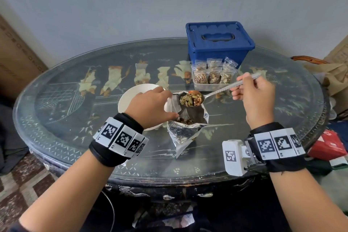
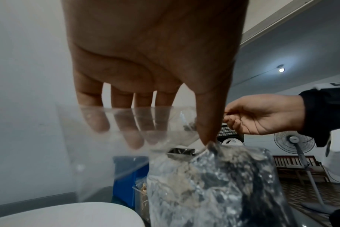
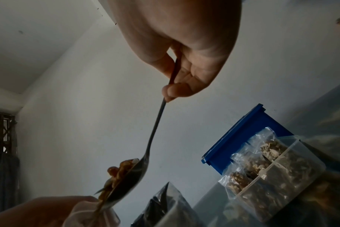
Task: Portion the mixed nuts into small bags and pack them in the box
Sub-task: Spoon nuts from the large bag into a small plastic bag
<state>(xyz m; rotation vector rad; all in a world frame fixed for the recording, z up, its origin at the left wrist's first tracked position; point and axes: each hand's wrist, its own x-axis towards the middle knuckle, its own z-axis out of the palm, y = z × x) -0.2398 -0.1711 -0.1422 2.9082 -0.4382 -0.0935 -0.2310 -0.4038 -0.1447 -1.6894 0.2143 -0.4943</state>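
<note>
While right hand [image 1: 253, 98] grips one spoon [image 1: 216, 92], left hand [image 1: 150, 107] pinches one small bag [image 2: 126, 138].

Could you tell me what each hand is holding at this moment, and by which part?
The right hand pinches the nut-laden silver metal spoon by its handle's far end. The left hand holds the small clear plastic bag near its open mouth.

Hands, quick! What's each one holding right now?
Left hand: pinches a small clear bag open.
Right hand: grips a spoon heaped with mixed nuts.
</note>
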